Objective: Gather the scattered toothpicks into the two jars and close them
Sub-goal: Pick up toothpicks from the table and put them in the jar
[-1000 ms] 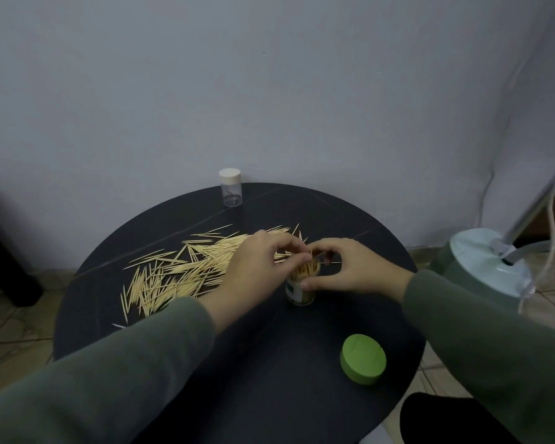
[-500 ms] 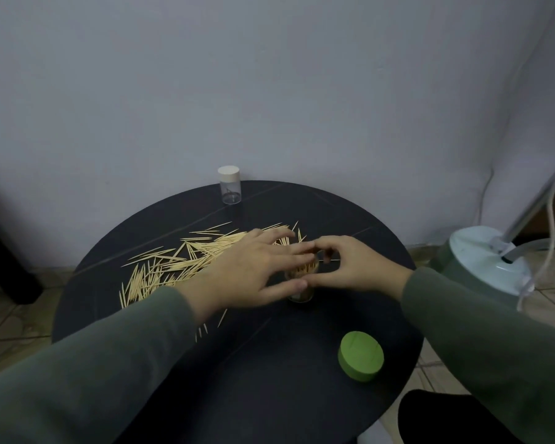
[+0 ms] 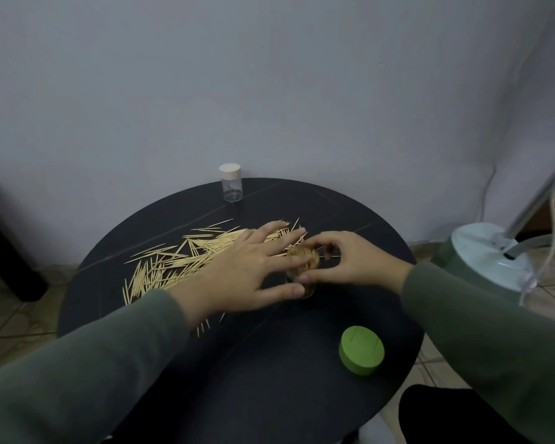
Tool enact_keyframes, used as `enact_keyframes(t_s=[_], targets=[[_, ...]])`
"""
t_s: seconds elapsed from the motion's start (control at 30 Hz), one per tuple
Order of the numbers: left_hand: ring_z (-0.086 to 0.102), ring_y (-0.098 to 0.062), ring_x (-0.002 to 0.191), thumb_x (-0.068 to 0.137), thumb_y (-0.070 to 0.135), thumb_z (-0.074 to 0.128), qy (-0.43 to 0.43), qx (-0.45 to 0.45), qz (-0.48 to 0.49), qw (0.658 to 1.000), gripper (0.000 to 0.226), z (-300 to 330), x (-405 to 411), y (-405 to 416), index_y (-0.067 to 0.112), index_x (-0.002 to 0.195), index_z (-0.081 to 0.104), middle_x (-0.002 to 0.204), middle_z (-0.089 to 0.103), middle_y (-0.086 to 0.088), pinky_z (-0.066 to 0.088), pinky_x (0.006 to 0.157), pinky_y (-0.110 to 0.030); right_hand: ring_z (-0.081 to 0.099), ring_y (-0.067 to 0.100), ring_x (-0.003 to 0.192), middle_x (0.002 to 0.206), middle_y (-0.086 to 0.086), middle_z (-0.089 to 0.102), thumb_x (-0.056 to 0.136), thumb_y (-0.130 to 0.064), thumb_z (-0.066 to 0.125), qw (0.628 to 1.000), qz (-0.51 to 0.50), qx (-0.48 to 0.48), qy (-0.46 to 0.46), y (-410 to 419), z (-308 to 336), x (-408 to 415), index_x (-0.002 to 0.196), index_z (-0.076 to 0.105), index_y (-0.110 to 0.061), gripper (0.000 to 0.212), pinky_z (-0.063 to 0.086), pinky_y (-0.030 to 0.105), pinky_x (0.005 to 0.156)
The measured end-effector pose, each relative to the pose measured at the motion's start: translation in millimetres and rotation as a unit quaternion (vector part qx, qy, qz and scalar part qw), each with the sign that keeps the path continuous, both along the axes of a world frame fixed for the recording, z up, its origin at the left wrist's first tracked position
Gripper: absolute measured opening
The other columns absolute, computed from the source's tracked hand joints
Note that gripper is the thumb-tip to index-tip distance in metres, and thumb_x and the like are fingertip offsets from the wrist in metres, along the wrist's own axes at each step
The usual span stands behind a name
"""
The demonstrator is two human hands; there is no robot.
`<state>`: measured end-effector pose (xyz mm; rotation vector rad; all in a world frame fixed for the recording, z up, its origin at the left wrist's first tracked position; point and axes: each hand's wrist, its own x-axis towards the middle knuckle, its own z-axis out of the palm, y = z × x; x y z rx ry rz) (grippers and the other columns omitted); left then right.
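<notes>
A clear jar packed with upright toothpicks stands mid-table. My right hand grips its rim from the right, thumb and fingers curled round it. My left hand lies spread and flat beside the jar, fingers straight over the pile of loose toothpicks, thumb touching the jar's base. A green lid lies near the front right edge. A second small clear jar with a pale cap stands at the far edge, capped.
The round black table stands against a grey wall. A pale green appliance base with a pole and hose sits on the tiled floor to the right. A few stray toothpicks lie beside my left wrist.
My left hand let go of the toothpicks at the jar's mouth, opened flat and slid out over the pile. My right hand stayed on the jar.
</notes>
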<state>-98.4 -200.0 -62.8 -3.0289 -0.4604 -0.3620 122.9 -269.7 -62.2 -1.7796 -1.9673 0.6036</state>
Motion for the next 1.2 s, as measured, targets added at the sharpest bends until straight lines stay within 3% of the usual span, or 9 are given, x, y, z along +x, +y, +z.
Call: enact_keyframes(t_s=[0.1,0.2,0.3,0.37,0.5,0.77,0.9,1.07,1.2], targets=[[0.009,-0.014,0.146,0.09,0.071,0.015,-0.026,-0.043,0.02,0.999,0.069,3.1,-0.5,-0.7,0.037,0.147,0.032,0.159,0.018,0.012,0.021,0.113,-0.044,0.05,0.005,0.112,0.12,-0.019,0.056,0.06,-0.081,0.059,0.996,0.007,0.024,-0.086,-3.9,9.7,-3.1,0.129,0.052,-0.038,0.081,0.034,0.047,0.106],[0.027,-0.016,0.139,0.093,0.062,0.025,-0.063,-0.063,0.05,0.995,0.061,8.4,-6.3,5.2,0.034,0.144,0.04,0.155,0.03,0.012,0.031,0.109,-0.043,0.039,0.006,0.119,0.133,-0.013,0.047,0.064,-0.081,0.06,0.98,0.014,0.101,-0.17,-8.4,23.3,-8.4,0.139,0.042,-0.035,0.09,0.027,0.038,0.105],[0.043,-0.013,0.119,0.096,0.042,0.046,-0.065,-0.076,0.096,0.99,0.04,17.2,-17.8,14.2,0.033,0.134,0.053,0.138,0.051,0.014,0.041,0.101,-0.039,0.041,0.004,0.113,0.126,-0.014,0.05,0.072,-0.076,0.054,0.972,0.029,0.16,-0.168,-9.9,34.3,-23.8,0.133,0.049,-0.037,0.072,0.029,0.037,0.1],[0.046,-0.007,0.109,0.096,0.032,0.054,-0.021,-0.103,0.138,0.985,0.03,24.0,-28.7,19.6,0.036,0.125,0.059,0.122,0.059,0.016,0.042,0.096,-0.031,0.043,0.006,0.11,0.123,-0.014,0.053,0.081,-0.064,0.058,0.962,0.043,0.177,-0.202,-10.4,38.8,-41.8,0.129,0.053,-0.037,0.056,0.029,0.038,0.1],[0.051,0.001,0.087,0.094,0.024,0.06,0.086,-0.183,0.212,0.956,0.02,32.5,-52.9,28.0,0.037,0.109,0.064,0.1,0.057,0.019,0.038,0.071,-0.012,0.045,0.01,0.114,0.123,-0.013,0.056,0.091,-0.048,0.056,0.947,0.112,0.171,-0.249,-12.3,34.3,-81.5,0.126,0.057,-0.037,0.037,0.026,0.039,0.101],[0.048,-0.007,0.077,0.089,0.022,0.064,0.115,-0.186,0.369,0.903,0.015,28.0,-103.1,42.9,0.032,0.098,0.061,0.082,0.046,0.014,0.039,0.07,-0.022,0.051,0.017,0.11,0.126,-0.006,0.059,0.092,-0.035,0.059,0.912,0.232,0.214,-0.262,-3.5,-2.5,-149.9,0.128,0.059,-0.027,0.037,0.034,0.046,0.096],[0.053,-0.012,0.085,0.083,0.032,0.072,0.159,-0.18,0.42,0.875,0.023,25.1,-133.7,47.8,0.028,0.101,0.06,0.087,0.054,0.011,0.041,0.074,-0.025,0.056,0.019,0.101,0.118,-0.006,0.065,0.089,-0.032,0.063,0.906,0.234,0.247,-0.25,4.2,-17.5,-172.1,0.121,0.065,-0.025,0.032,0.039,0.047,0.088],[0.056,-0.024,0.116,0.095,0.048,0.05,0.176,-0.161,0.507,0.828,0.051,3.3,-160.3,55.1,0.011,0.129,0.057,0.13,0.059,-0.007,0.045,0.097,-0.032,0.059,0.021,0.093,0.107,-0.006,0.068,0.085,-0.034,0.066,0.893,0.242,0.288,-0.246,20.1,-34.9,-208.3,0.11,0.07,-0.025,0.026,0.042,0.047,0.085],[0.06,-0.024,0.099,0.095,0.05,0.048,0.139,-0.191,0.516,0.824,0.047,-9.2,-162.6,60.0,0.009,0.11,0.066,0.112,0.067,-0.008,0.046,0.084,-0.03,0.056,0.024,0.101,0.111,-0.003,0.066,0.09,-0.039,0.057,0.902,0.217,0.249,-0.278,32.1,-31.6,-234.4,0.112,0.07,-0.028,0.027,0.037,0.049,0.09]])
